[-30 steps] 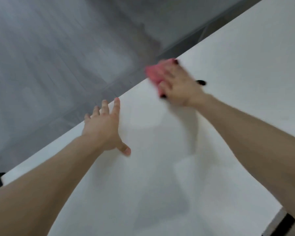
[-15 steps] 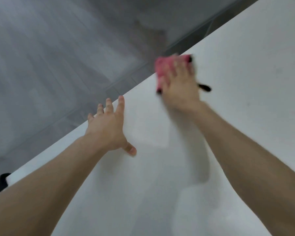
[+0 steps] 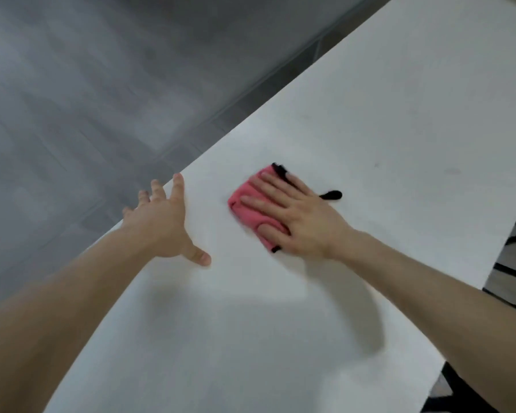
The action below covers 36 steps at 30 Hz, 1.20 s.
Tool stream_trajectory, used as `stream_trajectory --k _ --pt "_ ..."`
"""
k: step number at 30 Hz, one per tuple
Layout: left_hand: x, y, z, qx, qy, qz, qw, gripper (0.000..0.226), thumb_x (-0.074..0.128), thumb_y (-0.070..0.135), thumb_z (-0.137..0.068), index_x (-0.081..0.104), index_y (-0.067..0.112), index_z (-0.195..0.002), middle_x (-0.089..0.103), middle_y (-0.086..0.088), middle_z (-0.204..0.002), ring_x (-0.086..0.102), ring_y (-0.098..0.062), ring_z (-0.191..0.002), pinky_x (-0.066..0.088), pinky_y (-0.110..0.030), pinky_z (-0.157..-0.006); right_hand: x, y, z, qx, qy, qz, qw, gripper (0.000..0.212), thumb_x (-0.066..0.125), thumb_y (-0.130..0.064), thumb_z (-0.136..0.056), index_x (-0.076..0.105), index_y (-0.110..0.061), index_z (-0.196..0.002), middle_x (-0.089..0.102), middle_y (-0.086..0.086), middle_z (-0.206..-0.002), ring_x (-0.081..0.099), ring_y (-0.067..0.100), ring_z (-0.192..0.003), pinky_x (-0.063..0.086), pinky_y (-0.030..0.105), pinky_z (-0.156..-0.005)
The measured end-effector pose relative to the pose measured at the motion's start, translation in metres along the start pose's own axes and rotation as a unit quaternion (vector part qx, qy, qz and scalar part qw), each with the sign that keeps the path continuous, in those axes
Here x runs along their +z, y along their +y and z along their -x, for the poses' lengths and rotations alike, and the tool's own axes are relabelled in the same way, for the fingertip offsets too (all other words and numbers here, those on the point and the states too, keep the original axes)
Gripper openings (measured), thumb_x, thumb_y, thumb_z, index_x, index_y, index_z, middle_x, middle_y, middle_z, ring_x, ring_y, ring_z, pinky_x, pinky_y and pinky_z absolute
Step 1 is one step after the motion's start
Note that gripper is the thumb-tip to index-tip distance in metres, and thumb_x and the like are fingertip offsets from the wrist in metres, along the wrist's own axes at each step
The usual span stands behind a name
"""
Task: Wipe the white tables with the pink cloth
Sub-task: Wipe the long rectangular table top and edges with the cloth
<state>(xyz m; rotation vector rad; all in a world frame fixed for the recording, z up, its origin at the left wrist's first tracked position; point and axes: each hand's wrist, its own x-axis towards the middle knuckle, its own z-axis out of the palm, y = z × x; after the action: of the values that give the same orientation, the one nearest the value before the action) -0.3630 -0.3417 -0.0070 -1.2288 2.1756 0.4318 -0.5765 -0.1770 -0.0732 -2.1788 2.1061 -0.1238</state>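
A folded pink cloth point(image 3: 245, 201) with black trim lies flat on the white table point(image 3: 399, 129), a little in from the table's far edge. My right hand point(image 3: 295, 216) presses down on it with straight, spread fingers and covers most of it. A black loop of the cloth sticks out to the right of the hand. My left hand point(image 3: 161, 222) rests flat on the table's far edge, fingers straight and reaching over the edge, thumb spread out on the top.
Grey tiled floor point(image 3: 102, 99) lies beyond the table's far edge. At the right, past the near edge, a black and white patterned floor or rug point(image 3: 513, 269) shows.
My right hand has slid the cloth back from the far edge toward me, further onto the table top. My left hand has stayed at the edge.
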Motion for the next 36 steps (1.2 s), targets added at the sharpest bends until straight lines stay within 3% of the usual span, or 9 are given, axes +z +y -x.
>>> stream_trajectory --k 3,5,11,15,17,22,28,33,36 --pt "-0.009 0.01 0.001 -0.02 -0.022 -0.057 0.998 0.188 0.091 0.083 -0.038 -0.036 0.016 -0.159 -0.018 -0.028 -0.173 -0.004 -0.047 -0.162 0.014 -0.068 -0.128 -0.023 0.111 -0.028 0.306 0.015 0.008 0.952 0.075 0.012 -0.067 -0.101 0.01 -0.041 -0.172 0.006 0.002 -0.182 0.002 0.022 -0.168 -0.001 0.05 -0.135" --pt "-0.012 0.023 0.004 -0.031 -0.014 -0.1 0.994 0.183 0.094 0.078 -0.045 -0.028 0.009 -0.162 -0.017 -0.032 -0.171 -0.005 -0.05 -0.161 0.012 -0.068 -0.128 -0.023 0.116 -0.042 0.38 0.025 -0.007 0.925 0.073 0.013 -0.06 -0.105 0.007 -0.036 -0.173 0.003 0.007 -0.182 0.0 0.028 -0.168 -0.003 0.055 -0.134" --pt "0.003 0.088 0.03 0.029 0.01 -0.052 0.998 0.166 0.095 0.076 -0.048 -0.002 0.01 -0.166 0.007 -0.021 -0.168 0.013 -0.042 -0.16 0.023 -0.056 -0.128 0.004 0.01 0.079 0.067 0.026 -0.003 0.997 0.065 0.031 -0.06 -0.11 0.022 -0.039 -0.171 0.014 0.002 -0.181 0.003 0.019 -0.168 0.0 0.049 -0.136" --pt "0.02 0.126 0.037 0.077 0.061 -0.03 0.995 0.161 0.086 0.081 -0.058 -0.012 0.017 -0.167 -0.007 -0.015 -0.173 -0.003 -0.038 -0.163 0.013 -0.054 -0.13 -0.026 0.174 0.075 0.344 0.034 -0.001 0.938 0.079 0.011 -0.072 -0.1 0.016 -0.04 -0.172 0.01 0.004 -0.182 0.005 0.023 -0.168 -0.002 0.054 -0.134" --pt "0.025 0.149 0.04 0.091 0.082 -0.019 0.992 0.155 0.084 0.081 -0.062 -0.008 0.015 -0.168 -0.004 -0.015 -0.173 -0.001 -0.037 -0.163 0.014 -0.053 -0.13 -0.02 0.167 0.064 0.401 0.043 0.0 0.915 0.075 0.012 -0.063 -0.104 0.018 -0.034 -0.173 0.011 0.01 -0.181 0.006 0.03 -0.168 -0.001 0.059 -0.133" --pt "0.032 0.211 0.045 0.09 0.054 -0.037 0.994 0.162 0.08 0.087 -0.059 -0.012 0.008 -0.166 -0.005 -0.018 -0.173 -0.006 -0.037 -0.163 0.011 -0.052 -0.132 -0.003 0.095 0.166 0.035 0.021 0.006 0.999 0.058 0.029 -0.052 -0.114 0.026 -0.037 -0.17 0.014 0.001 -0.181 0.003 0.019 -0.168 0.002 0.05 -0.136" --pt "0.032 0.287 0.037 0.075 0.058 -0.061 0.994 0.163 0.077 0.094 -0.052 -0.005 0.009 -0.166 0.011 -0.025 -0.165 0.012 -0.045 -0.157 0.03 -0.057 -0.124 -0.027 0.235 0.177 0.365 0.045 -0.012 0.93 0.074 0.007 -0.063 -0.102 0.016 -0.037 -0.172 0.01 0.007 -0.181 0.004 0.025 -0.168 -0.002 0.052 -0.135" --pt "0.03 0.307 0.033 0.052 0.048 -0.086 0.994 0.174 0.084 0.091 -0.041 0.002 0.0 -0.164 0.021 -0.035 -0.159 0.022 -0.053 -0.149 0.044 -0.061 -0.113 -0.007 0.125 0.252 0.043 0.021 -0.029 0.998 0.059 0.033 -0.05 -0.115 0.025 -0.033 -0.171 0.01 0.004 -0.181 0.001 0.022 -0.168 0.003 0.052 -0.136" --pt "0.028 0.31 0.035 0.039 0.04 -0.087 0.995 0.172 0.09 0.084 -0.044 0.001 0.0 -0.164 0.018 -0.037 -0.161 0.017 -0.053 -0.153 0.04 -0.062 -0.117 -0.021 0.238 0.251 0.144 0.038 0.028 0.988 0.064 0.032 -0.053 -0.112 0.024 -0.032 -0.172 0.017 0.004 -0.18 0.007 0.024 -0.168 0.01 0.054 -0.135"
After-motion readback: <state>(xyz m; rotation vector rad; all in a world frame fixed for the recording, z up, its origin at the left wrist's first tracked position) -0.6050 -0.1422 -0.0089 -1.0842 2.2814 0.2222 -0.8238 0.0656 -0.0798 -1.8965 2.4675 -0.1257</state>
